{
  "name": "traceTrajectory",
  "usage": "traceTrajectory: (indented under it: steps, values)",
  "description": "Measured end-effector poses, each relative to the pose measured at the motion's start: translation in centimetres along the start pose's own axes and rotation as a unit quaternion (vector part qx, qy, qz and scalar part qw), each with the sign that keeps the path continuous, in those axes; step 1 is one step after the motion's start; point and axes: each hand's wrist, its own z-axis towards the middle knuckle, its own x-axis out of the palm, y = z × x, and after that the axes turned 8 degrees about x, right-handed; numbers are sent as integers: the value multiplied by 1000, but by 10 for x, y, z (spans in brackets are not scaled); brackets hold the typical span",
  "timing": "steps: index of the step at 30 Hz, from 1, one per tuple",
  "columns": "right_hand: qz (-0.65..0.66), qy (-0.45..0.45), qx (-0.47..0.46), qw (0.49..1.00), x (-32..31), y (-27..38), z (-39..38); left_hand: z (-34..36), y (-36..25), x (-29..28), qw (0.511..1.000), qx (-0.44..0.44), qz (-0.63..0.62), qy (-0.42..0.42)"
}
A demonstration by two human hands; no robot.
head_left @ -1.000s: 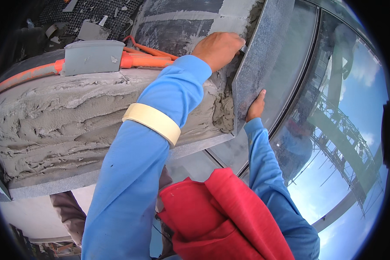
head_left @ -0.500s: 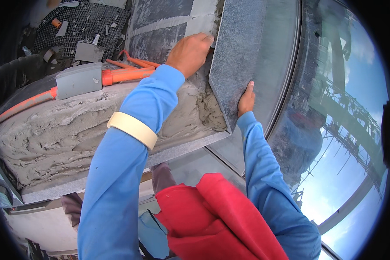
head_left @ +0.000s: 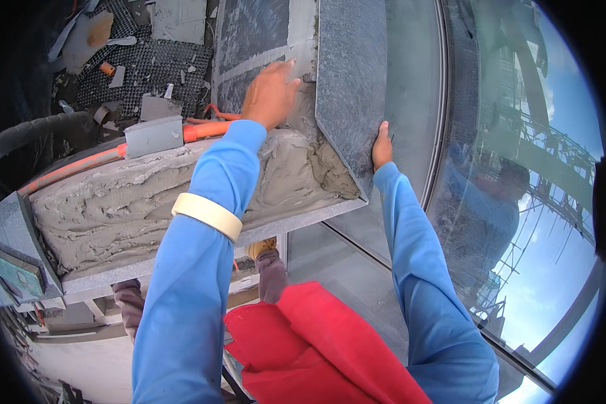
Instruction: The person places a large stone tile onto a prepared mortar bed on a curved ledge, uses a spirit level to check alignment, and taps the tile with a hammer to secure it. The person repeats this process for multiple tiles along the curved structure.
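Note:
My left hand (head_left: 271, 95) hovers over the dark tiled strip (head_left: 249, 34), next to the upright grey stone panel (head_left: 351, 74). Its fingers are apart with nothing in them. On the right, my right hand (head_left: 382, 148) grips the panel's outer edge, fingers partly hidden. The panel's angled lower end meets a bed of wet grey mortar (head_left: 108, 205), rough and heaped, held behind a thin stone edging (head_left: 289, 221). Rougher mortar (head_left: 335, 168) fills the corner against the panel. A cream roll of tape (head_left: 207, 215) rings my left forearm.
An orange pipe (head_left: 74, 168) with a grey box (head_left: 153, 137) runs behind the mortar. Debris lies on a black dimpled mat (head_left: 141, 71) at the far left. Framed glass (head_left: 414, 87) stands right of the panel. A greenish tool (head_left: 15, 273) sits at the left end. Red cloth (head_left: 316, 337) hangs in front.
My left hand has drawn back leftward from the panel's edge, and its fingers have spread from a curl. My right hand stays on the panel. The whole view has shifted slightly.

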Motion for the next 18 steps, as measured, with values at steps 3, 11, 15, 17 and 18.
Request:
traceTrajectory:
  steps: [3,11,15,17,18]
  values:
    - [-3,3,-15,1000,0,-2,1,6,-17,-9,987,-129,-94,34]
    - [-22,8,-28,999,-6,9,-12,15,-73,45,980,-189,-42,34]
    - [-12,42,-34,998,-9,7,-7,8,-53,58,962,-203,-184,7]
    - [-14,66,-25,997,-9,7,-5,8,-45,62,961,-221,-167,15]
    - [-17,68,-20,997,-10,9,-4,9,-44,62,960,-221,-173,16]
